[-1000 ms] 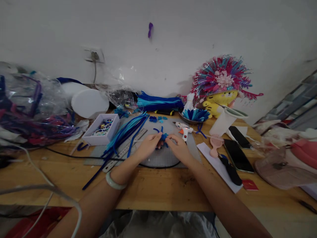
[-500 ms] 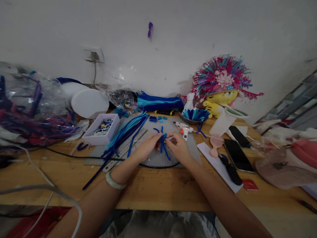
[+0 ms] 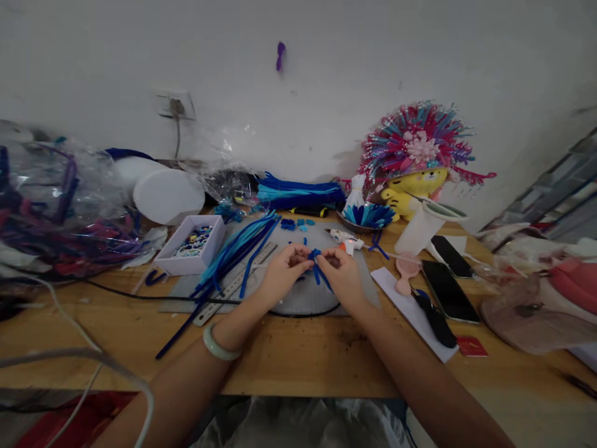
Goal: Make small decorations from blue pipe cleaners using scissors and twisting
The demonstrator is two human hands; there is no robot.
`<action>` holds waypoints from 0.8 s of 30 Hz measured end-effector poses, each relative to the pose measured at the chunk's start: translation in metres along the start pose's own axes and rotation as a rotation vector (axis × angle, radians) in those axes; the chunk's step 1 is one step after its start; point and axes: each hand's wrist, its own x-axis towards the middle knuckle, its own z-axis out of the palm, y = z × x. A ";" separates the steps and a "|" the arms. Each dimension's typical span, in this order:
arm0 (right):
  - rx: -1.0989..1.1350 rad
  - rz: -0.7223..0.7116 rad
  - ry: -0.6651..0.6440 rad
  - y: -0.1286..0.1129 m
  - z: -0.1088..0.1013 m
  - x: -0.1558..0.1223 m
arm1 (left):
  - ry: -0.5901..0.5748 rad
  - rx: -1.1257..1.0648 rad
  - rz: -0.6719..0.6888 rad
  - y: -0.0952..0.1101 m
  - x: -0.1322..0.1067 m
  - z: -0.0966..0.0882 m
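Between my two hands is a small blue pipe-cleaner flower (image 3: 314,254), its fuzzy stems hanging down toward the grey mat (image 3: 298,305). My left hand (image 3: 290,266) pinches it from the left, fingers curled. On the other side, the thumb and fingers of my right hand (image 3: 341,269) close on it near the top of the stems. My fingers hide part of the flower. Just beyond lie small dark blue and light blue pipe-cleaner pieces (image 3: 305,223). A glue gun (image 3: 346,240) rests close to my right hand, and a steel ruler (image 3: 236,287) is left of my left hand.
Loose blue pipe cleaners (image 3: 233,249) spread beside a white box of beads (image 3: 212,249). A bowl of blue pieces (image 3: 361,226) and a yellow figure with a decorated headdress (image 3: 422,149) stand at the back. Phones (image 3: 448,292) lie right; a black cable (image 3: 172,297) crosses the mat.
Both hands have shifted slightly right and turned, with the fingers more curled. The flower has moved slightly right with them, and its stems are more covered.
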 end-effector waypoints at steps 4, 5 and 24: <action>-0.012 -0.012 0.055 -0.002 0.005 -0.006 | 0.112 0.060 0.004 0.002 -0.005 0.007; -0.023 -0.020 0.057 -0.001 0.006 -0.006 | 0.134 0.047 -0.008 0.002 -0.005 0.008; -0.496 -0.520 -0.062 0.011 0.004 -0.003 | 0.198 -0.029 -0.131 -0.002 -0.002 0.006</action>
